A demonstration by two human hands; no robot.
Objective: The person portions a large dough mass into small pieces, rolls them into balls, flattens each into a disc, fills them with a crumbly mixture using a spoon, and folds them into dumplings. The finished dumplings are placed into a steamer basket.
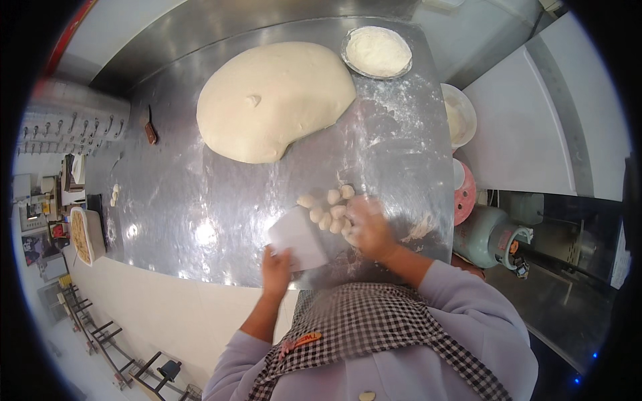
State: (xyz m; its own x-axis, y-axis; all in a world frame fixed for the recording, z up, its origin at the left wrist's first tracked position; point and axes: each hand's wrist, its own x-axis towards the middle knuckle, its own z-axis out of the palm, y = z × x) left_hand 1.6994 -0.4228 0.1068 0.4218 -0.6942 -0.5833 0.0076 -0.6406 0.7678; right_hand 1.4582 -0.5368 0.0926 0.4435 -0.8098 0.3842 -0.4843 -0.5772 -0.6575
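My left hand [275, 269] is closed on the near-left corner of a flat white dough scraper [298, 239], held just left of a cluster of small dough pieces [326, 220]. At the right side of that cluster is my right hand [366, 226], smeared by motion, so its fingers and anything in them cannot be made out. Several of the dough pieces lie close together on the floured steel table [234, 200]. Beyond them rests a large smooth mound of dough [274, 100], with a small lump on its top.
A bowl of flour [378, 52] stands at the far right of the table. Toward the left lies a knife with a brown handle [151, 132]. Past the right edge are a white bowl [460, 117], a pink perforated stool [465, 194] and a gas cylinder [485, 234]. A tub [85, 234] sits at left.
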